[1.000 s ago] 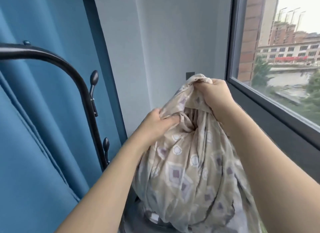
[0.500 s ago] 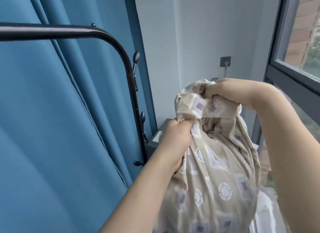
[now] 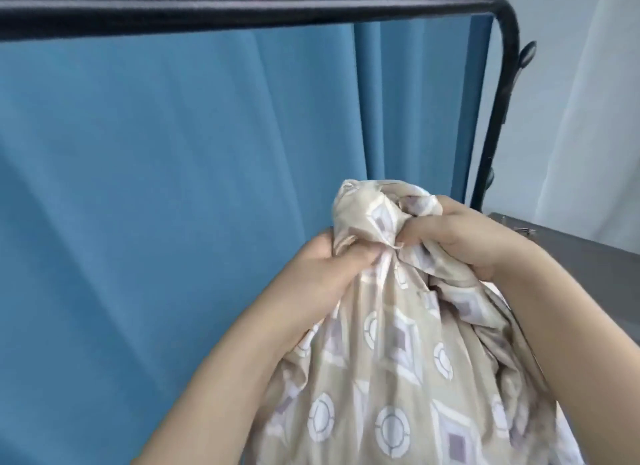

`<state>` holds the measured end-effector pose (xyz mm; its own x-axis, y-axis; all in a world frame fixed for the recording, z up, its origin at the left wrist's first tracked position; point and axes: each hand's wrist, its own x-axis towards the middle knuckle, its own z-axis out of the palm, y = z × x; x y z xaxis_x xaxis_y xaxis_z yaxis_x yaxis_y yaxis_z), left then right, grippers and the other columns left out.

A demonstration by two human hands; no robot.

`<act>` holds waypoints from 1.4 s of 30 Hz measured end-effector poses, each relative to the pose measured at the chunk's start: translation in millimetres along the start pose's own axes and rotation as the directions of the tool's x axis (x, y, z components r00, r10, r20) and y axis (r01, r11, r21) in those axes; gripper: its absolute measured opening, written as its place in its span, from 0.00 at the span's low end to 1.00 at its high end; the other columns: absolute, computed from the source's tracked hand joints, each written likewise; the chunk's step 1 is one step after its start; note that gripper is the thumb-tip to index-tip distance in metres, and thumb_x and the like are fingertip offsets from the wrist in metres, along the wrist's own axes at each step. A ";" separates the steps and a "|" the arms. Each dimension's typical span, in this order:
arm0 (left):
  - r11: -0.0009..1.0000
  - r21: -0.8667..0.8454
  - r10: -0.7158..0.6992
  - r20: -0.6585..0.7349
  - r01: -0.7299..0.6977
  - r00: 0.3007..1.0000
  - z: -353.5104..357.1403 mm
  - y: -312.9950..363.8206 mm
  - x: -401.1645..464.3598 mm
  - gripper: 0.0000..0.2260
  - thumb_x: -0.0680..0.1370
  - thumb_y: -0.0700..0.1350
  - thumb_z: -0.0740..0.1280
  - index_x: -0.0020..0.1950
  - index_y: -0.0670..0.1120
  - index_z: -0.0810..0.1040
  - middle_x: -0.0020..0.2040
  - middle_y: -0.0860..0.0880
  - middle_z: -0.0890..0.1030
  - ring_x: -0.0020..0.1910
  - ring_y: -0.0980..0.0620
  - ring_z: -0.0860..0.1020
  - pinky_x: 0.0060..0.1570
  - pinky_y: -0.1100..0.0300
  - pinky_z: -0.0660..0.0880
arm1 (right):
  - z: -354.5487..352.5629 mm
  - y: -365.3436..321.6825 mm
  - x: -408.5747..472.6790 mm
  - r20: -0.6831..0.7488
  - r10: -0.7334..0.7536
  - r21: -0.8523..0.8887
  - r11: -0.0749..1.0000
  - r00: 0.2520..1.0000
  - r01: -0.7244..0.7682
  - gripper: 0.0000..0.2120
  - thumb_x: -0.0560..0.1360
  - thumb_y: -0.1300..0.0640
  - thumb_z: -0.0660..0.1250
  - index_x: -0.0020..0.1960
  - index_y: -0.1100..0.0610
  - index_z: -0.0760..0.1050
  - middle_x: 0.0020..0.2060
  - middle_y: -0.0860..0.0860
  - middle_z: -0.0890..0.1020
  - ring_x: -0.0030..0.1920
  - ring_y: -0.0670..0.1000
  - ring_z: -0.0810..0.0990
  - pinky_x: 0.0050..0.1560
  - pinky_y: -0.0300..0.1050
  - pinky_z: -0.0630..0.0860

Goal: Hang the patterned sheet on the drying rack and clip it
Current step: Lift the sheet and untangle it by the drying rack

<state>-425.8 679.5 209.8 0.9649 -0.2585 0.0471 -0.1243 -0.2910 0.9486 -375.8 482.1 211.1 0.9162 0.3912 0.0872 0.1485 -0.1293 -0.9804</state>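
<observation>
Left hand (image 3: 332, 260) and right hand (image 3: 457, 236) both clutch the bunched patterned sheet (image 3: 391, 360) at centre frame. It sits below the rack bar (image 3: 242, 11) along the top, apparently ready to throw over.

Rack bar (image 3: 242, 12): ran across the top of the view, above both hands, bending down at its right end into an upright post (image 3: 498, 118).
Curtain (image 3: 156, 205): hung behind the bar and post.
Sheet (image 3: 398, 343): bunched below the bar, in front of the curtain, hanging down between the forearms.
Left hand (image 3: 332, 263): gripped the sheet's left side.
Right hand (image 3: 460, 236): gripped its top right, just beside the left hand.
Wall (image 3: 595, 118): right of the post.
</observation>
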 end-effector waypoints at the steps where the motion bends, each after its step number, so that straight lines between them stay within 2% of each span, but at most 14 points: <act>1: 0.998 0.067 -0.027 0.068 0.023 0.997 -19.8 -10.4 -14.7 0.17 0.72 0.56 0.72 0.58 0.54 0.77 0.52 0.58 0.84 0.53 0.60 0.81 0.55 0.59 0.76 | 11.8 0.2 7.1 -0.003 -0.038 0.082 0.996 0.999 0.038 0.18 0.65 0.66 0.67 0.54 0.71 0.74 0.45 0.68 0.78 0.47 0.61 0.79 0.50 0.54 0.73; 4: 0.908 0.405 -0.135 0.037 0.109 0.990 -68.1 -42.9 -56.2 0.22 0.69 0.63 0.68 0.55 0.50 0.79 0.49 0.56 0.84 0.48 0.56 0.82 0.53 0.55 0.77 | 35.7 -5.1 23.2 -0.055 -0.129 0.253 0.957 0.990 0.139 0.22 0.63 0.67 0.65 0.57 0.69 0.75 0.48 0.65 0.78 0.48 0.64 0.79 0.50 0.55 0.75; 6: 0.903 0.405 -0.048 -0.244 0.147 0.969 -83.3 -52.5 -70.6 0.19 0.75 0.58 0.65 0.42 0.41 0.78 0.34 0.52 0.79 0.32 0.52 0.76 0.39 0.56 0.72 | 41.4 -12.2 28.1 0.017 -0.099 0.267 0.960 0.995 0.090 0.20 0.64 0.66 0.65 0.56 0.66 0.77 0.48 0.65 0.80 0.48 0.64 0.80 0.50 0.56 0.77; 9: 0.918 0.395 0.184 -0.481 0.025 0.857 -76.1 -36.0 -67.8 0.14 0.80 0.47 0.63 0.36 0.42 0.72 0.27 0.53 0.71 0.28 0.54 0.68 0.32 0.57 0.66 | 35.9 -19.5 34.0 0.173 0.038 0.079 0.995 0.984 -0.053 0.16 0.62 0.63 0.67 0.50 0.61 0.80 0.47 0.63 0.83 0.47 0.64 0.82 0.49 0.56 0.79; 14: 0.793 0.606 0.369 -0.401 -0.059 0.838 -59.5 -25.5 -34.1 0.10 0.79 0.47 0.55 0.39 0.47 0.67 0.32 0.50 0.75 0.38 0.43 0.75 0.39 0.46 0.75 | 56.1 -19.2 27.7 0.493 0.059 -0.156 0.988 0.868 0.021 0.11 0.66 0.61 0.72 0.48 0.55 0.80 0.46 0.53 0.83 0.48 0.53 0.82 0.51 0.48 0.78; 17: 0.705 0.702 0.479 -0.370 -0.098 0.796 -51.5 -21.6 -31.9 0.07 0.79 0.46 0.54 0.42 0.49 0.68 0.35 0.50 0.76 0.39 0.41 0.74 0.40 0.45 0.74 | 67.5 -9.7 33.3 0.325 -0.065 -0.149 0.982 0.944 0.118 0.13 0.64 0.62 0.71 0.44 0.66 0.71 0.37 0.55 0.75 0.40 0.51 0.76 0.42 0.44 0.74; 21: 0.662 0.750 0.485 -0.412 -0.016 0.771 -77.8 -37.8 -39.7 0.12 0.80 0.45 0.54 0.56 0.52 0.76 0.50 0.51 0.78 0.50 0.46 0.76 0.50 0.50 0.73 | 54.9 -15.1 32.2 -0.205 -0.167 0.171 0.964 0.964 0.204 0.08 0.65 0.69 0.63 0.39 0.59 0.69 0.32 0.53 0.72 0.35 0.51 0.75 0.38 0.43 0.72; 25: 0.835 0.543 0.312 -0.599 0.087 0.738 -88.1 -49.8 -42.0 0.13 0.82 0.43 0.57 0.38 0.42 0.70 0.33 0.48 0.75 0.37 0.44 0.73 0.39 0.52 0.69 | 64.4 -23.3 31.4 -0.153 -0.174 -0.028 0.985 0.973 0.172 0.14 0.69 0.73 0.58 0.36 0.54 0.70 0.29 0.46 0.72 0.31 0.46 0.73 0.34 0.40 0.69; 27: 0.910 0.415 0.300 -0.636 -0.013 0.711 -84.8 -33.9 -31.3 0.14 0.82 0.44 0.57 0.37 0.43 0.71 0.32 0.51 0.73 0.34 0.49 0.71 0.37 0.54 0.68 | 63.3 -30.6 32.3 -0.067 -0.163 -0.293 0.946 0.984 0.136 0.18 0.72 0.70 0.61 0.52 0.49 0.74 0.33 0.42 0.74 0.34 0.44 0.74 0.37 0.38 0.71; 30: 0.888 0.439 0.383 -0.544 -0.136 0.747 -67.6 -6.9 -17.9 0.14 0.81 0.42 0.58 0.36 0.46 0.69 0.30 0.54 0.69 0.30 0.53 0.68 0.34 0.55 0.65 | 53.0 -41.5 28.9 0.180 -0.103 -0.381 0.909 0.978 0.166 0.31 0.73 0.64 0.69 0.72 0.45 0.66 0.46 0.39 0.81 0.47 0.41 0.81 0.50 0.37 0.77; 32: 0.851 0.489 0.445 -0.478 -0.192 0.757 -50.4 6.5 -12.2 0.13 0.80 0.43 0.58 0.35 0.46 0.67 0.29 0.53 0.68 0.30 0.53 0.67 0.33 0.56 0.63 | 61.1 -43.0 27.2 0.335 0.017 -0.483 0.861 0.942 0.157 0.17 0.71 0.58 0.74 0.58 0.52 0.78 0.49 0.49 0.83 0.49 0.50 0.83 0.52 0.53 0.79; 34: 0.849 0.469 0.452 -0.409 -0.242 0.792 -41.2 8.7 -9.1 0.09 0.77 0.48 0.61 0.38 0.47 0.69 0.30 0.53 0.71 0.30 0.52 0.69 0.32 0.56 0.65 | 69.1 -39.6 32.9 0.288 -0.039 -0.633 0.742 0.957 0.221 0.05 0.69 0.57 0.73 0.42 0.56 0.78 0.36 0.54 0.79 0.37 0.54 0.77 0.44 0.63 0.76; 38: 0.904 0.426 -0.017 -0.040 0.032 0.999 -59.4 -41.7 -17.9 0.17 0.67 0.60 0.71 0.52 0.56 0.75 0.46 0.57 0.82 0.46 0.54 0.81 0.49 0.51 0.78 | 66.1 -44.3 44.0 0.216 -0.287 -0.563 0.744 0.933 0.359 0.07 0.70 0.58 0.67 0.34 0.59 0.76 0.29 0.54 0.74 0.33 0.47 0.71 0.53 0.59 0.76; 42: 0.913 0.320 -0.273 0.018 0.253 0.962 -79.2 -77.4 -20.0 0.12 0.77 0.55 0.69 0.54 0.49 0.82 0.51 0.52 0.85 0.50 0.53 0.83 0.59 0.52 0.77 | 66.1 -43.5 51.2 0.113 -0.345 -0.390 0.847 0.932 0.361 0.07 0.74 0.65 0.66 0.38 0.60 0.76 0.31 0.49 0.75 0.32 0.46 0.72 0.39 0.49 0.76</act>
<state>-417.2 780.2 160.2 0.9577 -0.1863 -0.2193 0.0563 -0.6259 0.7779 -360.0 568.0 246.6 0.7605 0.5117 0.3998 0.6017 -0.3239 -0.7301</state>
